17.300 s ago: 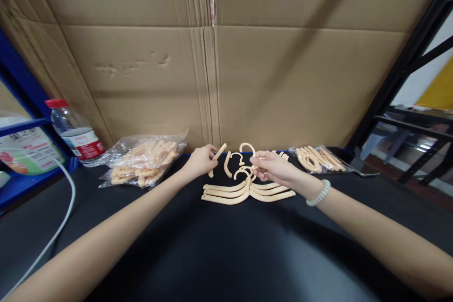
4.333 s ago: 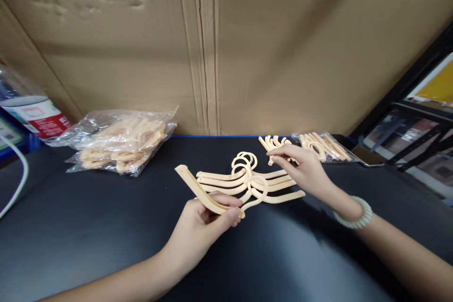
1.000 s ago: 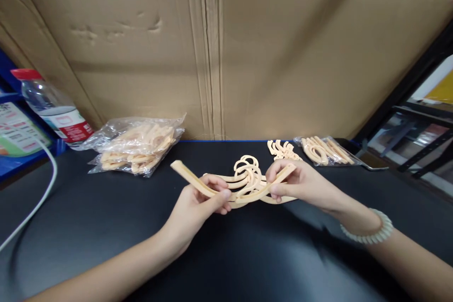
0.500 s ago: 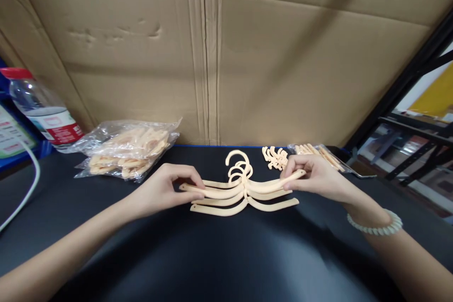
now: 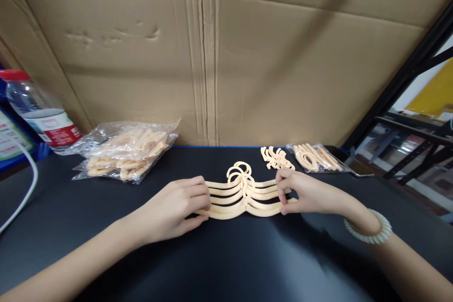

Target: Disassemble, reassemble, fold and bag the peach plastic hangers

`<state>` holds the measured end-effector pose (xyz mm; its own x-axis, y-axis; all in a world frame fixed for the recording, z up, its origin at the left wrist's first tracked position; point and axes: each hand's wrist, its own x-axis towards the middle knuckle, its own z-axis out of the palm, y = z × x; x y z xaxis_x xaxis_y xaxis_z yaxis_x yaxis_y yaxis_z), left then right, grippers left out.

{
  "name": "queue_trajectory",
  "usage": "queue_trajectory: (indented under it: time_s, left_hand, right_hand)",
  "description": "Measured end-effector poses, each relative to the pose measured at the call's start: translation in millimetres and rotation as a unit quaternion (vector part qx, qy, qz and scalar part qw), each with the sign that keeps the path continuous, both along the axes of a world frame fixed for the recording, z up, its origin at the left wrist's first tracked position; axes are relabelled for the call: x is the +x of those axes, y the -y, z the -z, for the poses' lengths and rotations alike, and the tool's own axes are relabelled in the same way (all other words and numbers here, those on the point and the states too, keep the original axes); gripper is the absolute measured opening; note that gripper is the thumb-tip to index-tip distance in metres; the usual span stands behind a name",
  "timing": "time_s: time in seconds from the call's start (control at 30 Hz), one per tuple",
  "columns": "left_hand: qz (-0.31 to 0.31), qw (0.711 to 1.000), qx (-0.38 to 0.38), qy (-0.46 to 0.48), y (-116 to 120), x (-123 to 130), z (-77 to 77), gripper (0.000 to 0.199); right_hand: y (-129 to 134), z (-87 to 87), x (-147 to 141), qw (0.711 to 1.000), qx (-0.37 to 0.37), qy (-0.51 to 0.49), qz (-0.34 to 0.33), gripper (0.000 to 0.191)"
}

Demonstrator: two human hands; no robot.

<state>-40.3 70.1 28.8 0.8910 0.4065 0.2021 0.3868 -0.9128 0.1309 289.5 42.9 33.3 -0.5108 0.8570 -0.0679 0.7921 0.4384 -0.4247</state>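
Several cream clothes hangers lie in a row on the dark tabletop, one behind another, with their curled hooks overlapping behind the arms. My left hand is closed over the left ends of the hangers, its thumb at the front one and its fingers hiding the tips. At the right ends, my right hand closes in a pinch, thumb low at the front hanger and curled fingers across the ones behind. A beaded bracelet circles my right wrist.
A clear bag of cream pieces lies at the back left beside a red-capped bottle. Behind the hangers sit a small heap of cream hooks and another bagged bundle. A cardboard sheet stands behind the table.
The raised hanger has come down and forward to the front of the row. Both hands moved with it and now span several hanger ends. My right hand uncovered more of the bagged bundle.
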Motion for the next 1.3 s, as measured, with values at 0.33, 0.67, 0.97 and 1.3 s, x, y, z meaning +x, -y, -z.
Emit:
queue_trajectory:
  time_s: [0.33, 0.67, 0.97, 1.3]
  left_hand:
    - [-0.141, 0.982, 0.108, 0.059, 33.8, 27.1, 23.8, 0.03]
    - [-0.239, 0.97, 0.012, -0.052, 30.6, 33.9, 49.0, 0.067]
    - [-0.271, 0.961, 0.009, -0.057, -27.5, 30.5, 43.5, 0.065]
    - [-0.262, 0.964, 0.019, -0.038, -23.2, 69.6, 51.0, 0.062]
  right_hand:
    - [21.0, 5.6, -23.7, 0.997, 0.04, 0.044, 0.039, 0.051]
    - [10.4, 59.5, -80.6, 0.981, 0.173, 0.053, 0.071, 0.068]
    - [-62.4, 54.5, -89.2, 0.982, 0.17, 0.063, 0.057, 0.072]
    - [-49.7, 55.1, -50.9, 0.978, 0.178, 0.087, 0.069, 0.072]
